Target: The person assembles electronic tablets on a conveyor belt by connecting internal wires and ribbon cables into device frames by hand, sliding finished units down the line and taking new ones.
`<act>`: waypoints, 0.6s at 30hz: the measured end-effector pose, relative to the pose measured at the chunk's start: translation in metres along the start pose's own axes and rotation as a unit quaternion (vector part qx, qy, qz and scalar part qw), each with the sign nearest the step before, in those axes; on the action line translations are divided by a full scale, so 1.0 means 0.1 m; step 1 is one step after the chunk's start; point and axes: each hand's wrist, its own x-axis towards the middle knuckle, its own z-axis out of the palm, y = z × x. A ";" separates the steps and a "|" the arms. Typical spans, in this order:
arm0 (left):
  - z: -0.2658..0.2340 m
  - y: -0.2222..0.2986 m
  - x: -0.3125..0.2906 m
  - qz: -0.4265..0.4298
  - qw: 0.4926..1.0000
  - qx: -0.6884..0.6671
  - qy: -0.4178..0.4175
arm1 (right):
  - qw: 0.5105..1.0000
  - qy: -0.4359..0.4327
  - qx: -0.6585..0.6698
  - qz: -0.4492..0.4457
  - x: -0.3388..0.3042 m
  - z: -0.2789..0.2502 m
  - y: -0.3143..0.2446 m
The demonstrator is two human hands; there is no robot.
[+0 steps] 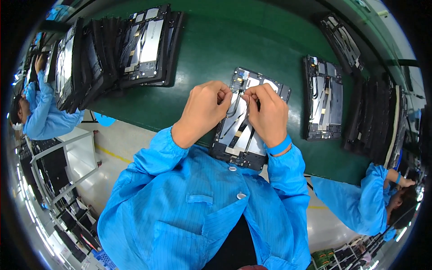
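Green surface (204,49): left hand (200,110) and right hand (271,110), fingers pinched, any grasped part indiscernible, apparently adjust an open-backed device (236,125), steady precision likely needed next.

A blue pinstriped jacket (180,220) with gathered cuffs (167,137) and round buttons (241,196) opens over black fabric (234,245); the right wristband (279,146) is blue.

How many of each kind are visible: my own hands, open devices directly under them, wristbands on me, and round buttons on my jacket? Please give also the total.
Left hand and right hand: 2
Open device: 1
Blue wristband: 1
Jacket buttons: 2
Total: 6
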 end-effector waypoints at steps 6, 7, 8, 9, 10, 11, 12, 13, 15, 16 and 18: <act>0.00 0.01 0.01 0.008 1.000 0.017 0.003 | 0.999 -0.033 -0.004 0.012 0.04 -0.03 0.02; 0.00 0.01 0.00 0.000 1.000 0.010 -0.002 | 0.999 -0.032 -0.011 0.004 0.04 -0.03 0.01; -0.01 0.02 -0.01 -0.001 1.000 0.011 -0.003 | 0.999 -0.031 -0.018 -0.003 0.03 -0.04 0.00; -0.03 0.05 0.00 -0.005 1.000 0.016 -0.015 | 0.999 -0.031 -0.017 -0.002 0.03 -0.04 0.00; -0.05 0.07 0.00 -0.009 0.999 0.020 -0.026 | 0.999 -0.028 -0.015 -0.007 0.04 -0.04 0.00; -0.05 0.07 0.00 -0.010 0.999 0.021 -0.026 | 0.999 -0.026 -0.013 -0.013 0.04 -0.04 0.00; -0.05 0.07 0.01 -0.010 0.999 0.022 -0.029 | 0.999 -0.027 -0.012 -0.013 0.04 -0.04 0.01; -0.05 0.07 0.01 -0.009 0.999 0.024 -0.032 | 0.999 -0.027 -0.011 -0.015 0.03 -0.03 0.03; -0.05 0.08 0.03 -0.002 0.999 0.027 -0.035 | 0.999 -0.028 -0.009 -0.019 0.03 -0.02 0.04; -0.05 0.08 0.03 0.005 0.999 0.031 -0.039 | 0.999 -0.029 -0.014 -0.014 0.03 -0.02 0.03; -0.02 0.06 0.00 0.021 0.998 0.047 -0.030 | 0.999 -0.032 -0.019 -0.010 0.04 -0.02 0.00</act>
